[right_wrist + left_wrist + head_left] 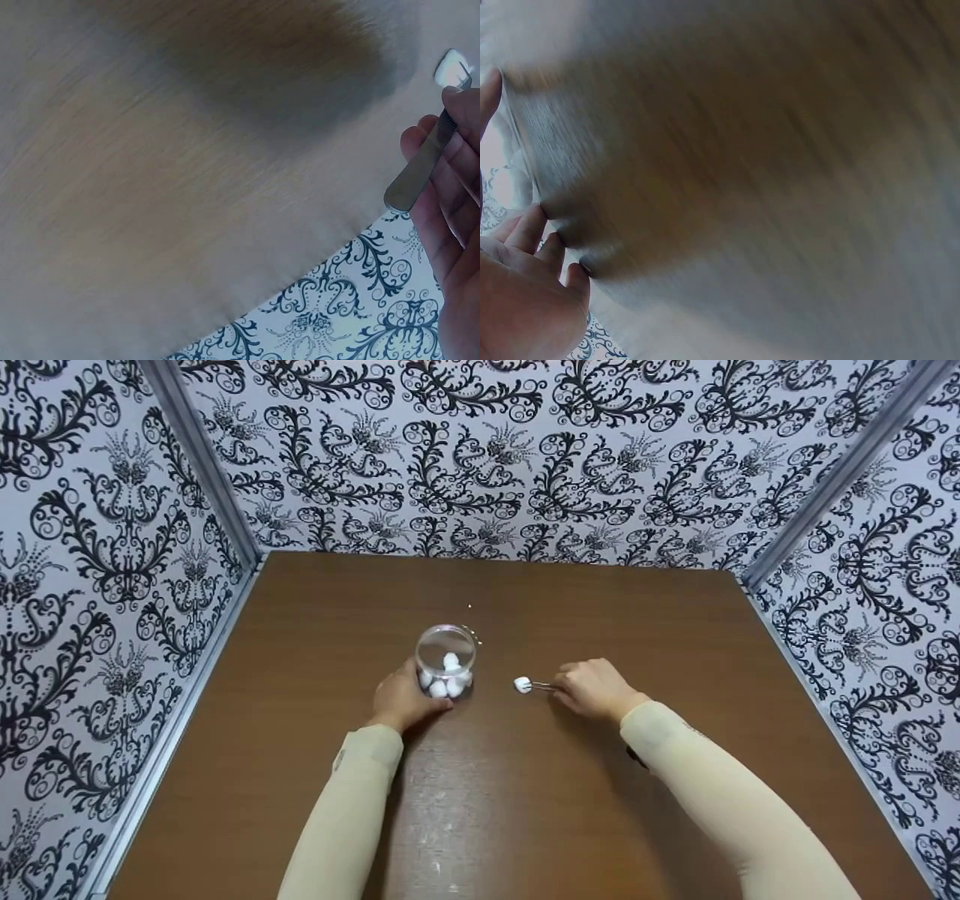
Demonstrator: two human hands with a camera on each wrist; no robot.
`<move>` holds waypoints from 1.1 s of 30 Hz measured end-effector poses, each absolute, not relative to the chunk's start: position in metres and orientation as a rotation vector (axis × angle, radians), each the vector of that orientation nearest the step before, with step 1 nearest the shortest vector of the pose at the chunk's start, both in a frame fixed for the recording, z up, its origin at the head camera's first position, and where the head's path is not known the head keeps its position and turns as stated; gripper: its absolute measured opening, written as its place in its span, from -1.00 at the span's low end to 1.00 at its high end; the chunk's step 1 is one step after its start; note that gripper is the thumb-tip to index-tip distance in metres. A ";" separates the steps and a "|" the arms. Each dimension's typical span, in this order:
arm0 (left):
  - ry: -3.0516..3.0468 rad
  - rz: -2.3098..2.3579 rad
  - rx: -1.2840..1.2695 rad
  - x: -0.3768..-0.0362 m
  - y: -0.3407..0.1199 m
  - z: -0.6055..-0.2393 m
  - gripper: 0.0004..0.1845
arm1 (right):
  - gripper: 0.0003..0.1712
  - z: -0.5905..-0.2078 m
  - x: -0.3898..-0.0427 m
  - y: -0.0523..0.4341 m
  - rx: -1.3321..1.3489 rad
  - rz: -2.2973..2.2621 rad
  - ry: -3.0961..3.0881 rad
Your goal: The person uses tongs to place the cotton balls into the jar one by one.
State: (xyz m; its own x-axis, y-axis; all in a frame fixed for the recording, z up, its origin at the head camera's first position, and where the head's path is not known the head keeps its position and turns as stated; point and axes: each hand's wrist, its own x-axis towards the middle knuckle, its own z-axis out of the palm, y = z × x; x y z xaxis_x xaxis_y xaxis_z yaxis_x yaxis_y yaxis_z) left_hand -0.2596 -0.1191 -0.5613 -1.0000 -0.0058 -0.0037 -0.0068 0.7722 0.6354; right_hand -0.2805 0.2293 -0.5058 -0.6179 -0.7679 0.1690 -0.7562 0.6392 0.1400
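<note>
My left hand holds a clear glass jar from its left side, with the thumb along the front. Several white cotton balls lie inside. To the right of the jar, my right hand pinches metal tweezers, whose tips point toward the jar. A single white cotton ball sits between those tips, apart from the jar. The left wrist view catches the fingers of that hand at its left edge, with only part of the jar showing beside them.
Both hands work over a brown wooden table. Patterned black-and-white panels stand behind it and at both sides, joined by grey corner posts.
</note>
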 end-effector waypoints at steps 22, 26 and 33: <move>2.975 1.062 -0.010 -0.259 -0.120 -0.563 0.00 | -0.97 -0.507 -0.283 0.235 1.179 -0.050 -2.531; 2.967 1.056 -0.019 -0.258 -0.120 -0.562 -0.01 | -0.96 -0.506 -0.284 0.238 1.182 -0.042 -2.521; 2.972 1.055 -0.019 -0.256 -0.120 -0.559 -0.01 | -0.96 -0.498 -0.286 0.237 1.180 -0.040 -2.493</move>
